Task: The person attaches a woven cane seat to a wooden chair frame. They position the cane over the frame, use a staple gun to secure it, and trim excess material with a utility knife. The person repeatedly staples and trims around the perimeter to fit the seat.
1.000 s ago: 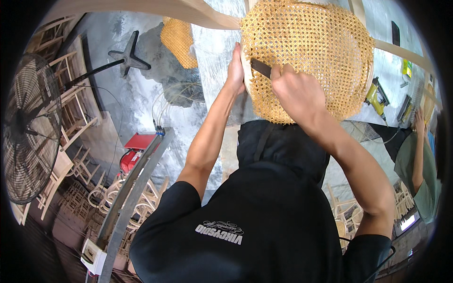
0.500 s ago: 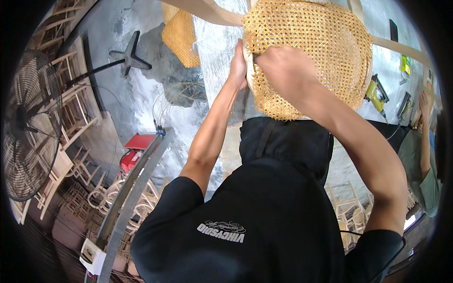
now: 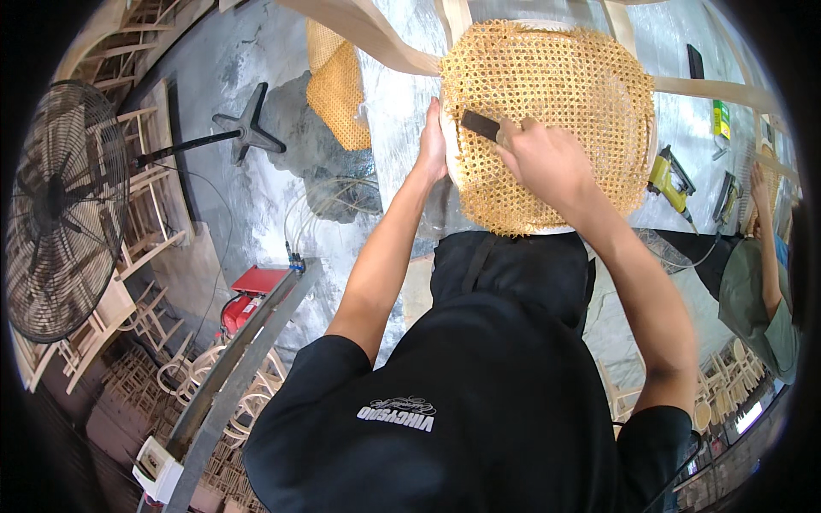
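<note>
Woven cane webbing (image 3: 547, 85) covers a rounded chair seat lying before me, its cut edges frayed along the front. Pale wooden chair parts (image 3: 385, 38) stretch outward from the seat. My left hand (image 3: 434, 145) grips the seat's left edge, its fingers partly hidden beneath the rim. In my right hand (image 3: 547, 162) is a flat tool with a dark, rectangular blade (image 3: 481, 125); its handle is hidden in my closed fingers. The blade points left over the cane, near the seat's left side. Whether it touches the cane I cannot tell.
To the right lie a yellow-green staple gun (image 3: 671, 184) and another air tool (image 3: 727, 198). More cane webbing (image 3: 338, 94) lies at the far left. A person (image 3: 761, 291) works at the right edge. Leftward stand a large fan (image 3: 60, 205) and a red machine (image 3: 248, 295).
My right hand has moved right and slightly down from the seat's left edge, bringing the dark blade into sight. The left hand stays on the rim. The whole view has shifted slightly.
</note>
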Demonstrator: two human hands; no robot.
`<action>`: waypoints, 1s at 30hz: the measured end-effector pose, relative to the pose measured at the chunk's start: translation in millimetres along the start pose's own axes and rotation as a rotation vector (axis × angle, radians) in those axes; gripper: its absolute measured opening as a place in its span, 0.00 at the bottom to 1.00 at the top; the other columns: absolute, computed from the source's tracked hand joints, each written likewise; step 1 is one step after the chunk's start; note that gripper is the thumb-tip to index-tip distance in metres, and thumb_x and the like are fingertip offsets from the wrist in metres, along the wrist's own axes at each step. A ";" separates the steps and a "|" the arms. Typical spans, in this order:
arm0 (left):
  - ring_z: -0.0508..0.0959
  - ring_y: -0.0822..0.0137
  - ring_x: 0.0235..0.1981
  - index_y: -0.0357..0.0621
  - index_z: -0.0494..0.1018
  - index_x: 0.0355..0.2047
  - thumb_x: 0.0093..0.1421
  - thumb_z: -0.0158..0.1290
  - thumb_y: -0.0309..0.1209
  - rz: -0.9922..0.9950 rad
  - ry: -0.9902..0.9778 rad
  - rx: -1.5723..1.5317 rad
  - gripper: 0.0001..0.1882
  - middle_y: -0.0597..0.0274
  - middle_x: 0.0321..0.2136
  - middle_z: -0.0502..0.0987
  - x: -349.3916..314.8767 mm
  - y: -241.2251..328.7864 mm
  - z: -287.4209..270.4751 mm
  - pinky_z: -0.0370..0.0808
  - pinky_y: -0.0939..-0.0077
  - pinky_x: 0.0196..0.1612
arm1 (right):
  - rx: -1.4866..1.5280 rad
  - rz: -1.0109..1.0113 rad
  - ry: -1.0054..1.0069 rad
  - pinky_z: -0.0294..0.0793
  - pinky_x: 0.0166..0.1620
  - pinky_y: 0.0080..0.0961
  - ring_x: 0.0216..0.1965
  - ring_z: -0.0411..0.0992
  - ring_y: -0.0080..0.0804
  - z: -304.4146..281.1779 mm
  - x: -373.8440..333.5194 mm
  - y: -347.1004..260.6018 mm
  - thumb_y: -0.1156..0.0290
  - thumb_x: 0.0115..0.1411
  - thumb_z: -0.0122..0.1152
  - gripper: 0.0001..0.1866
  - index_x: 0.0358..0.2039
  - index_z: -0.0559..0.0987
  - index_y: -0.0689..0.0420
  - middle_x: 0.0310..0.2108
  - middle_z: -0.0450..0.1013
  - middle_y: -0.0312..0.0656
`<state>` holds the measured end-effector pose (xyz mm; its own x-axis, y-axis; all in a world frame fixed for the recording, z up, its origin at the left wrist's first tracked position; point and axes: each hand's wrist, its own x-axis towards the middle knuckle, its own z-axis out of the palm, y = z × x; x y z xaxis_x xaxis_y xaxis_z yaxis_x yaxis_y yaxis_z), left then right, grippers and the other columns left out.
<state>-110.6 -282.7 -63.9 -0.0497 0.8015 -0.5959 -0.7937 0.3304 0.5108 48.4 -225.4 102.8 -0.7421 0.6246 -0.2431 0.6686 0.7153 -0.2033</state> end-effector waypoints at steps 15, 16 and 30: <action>0.75 0.58 0.59 0.43 0.62 0.67 0.73 0.31 0.59 -0.148 -0.044 0.046 0.36 0.53 0.60 0.72 4.5 21.2 -6.3 0.72 0.58 0.62 | 0.109 0.067 0.070 0.81 0.30 0.40 0.25 0.80 0.46 20.3 1.1 18.3 0.58 0.62 0.62 0.13 0.35 0.79 0.56 0.28 0.77 0.48; 0.74 0.58 0.59 0.43 0.61 0.67 0.73 0.31 0.58 -0.156 -0.054 0.040 0.36 0.53 0.60 0.72 7.1 24.1 -4.1 0.72 0.59 0.62 | 0.122 0.053 0.069 0.81 0.30 0.40 0.25 0.80 0.47 19.9 2.7 21.0 0.58 0.61 0.63 0.13 0.34 0.79 0.55 0.28 0.77 0.48; 0.75 0.59 0.59 0.42 0.58 0.68 0.75 0.27 0.53 -0.096 0.061 0.172 0.33 0.53 0.60 0.72 11.2 28.1 14.7 0.74 0.61 0.60 | 0.050 -0.065 -0.057 0.81 0.37 0.42 0.31 0.80 0.48 1.7 29.9 34.4 0.63 0.58 0.64 0.11 0.33 0.80 0.58 0.30 0.78 0.46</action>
<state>-124.5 -257.1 -47.1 -0.0197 0.7320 -0.6810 -0.6813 0.4887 0.5450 49.3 -182.7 87.0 -0.7813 0.5573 -0.2809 0.6214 0.7364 -0.2674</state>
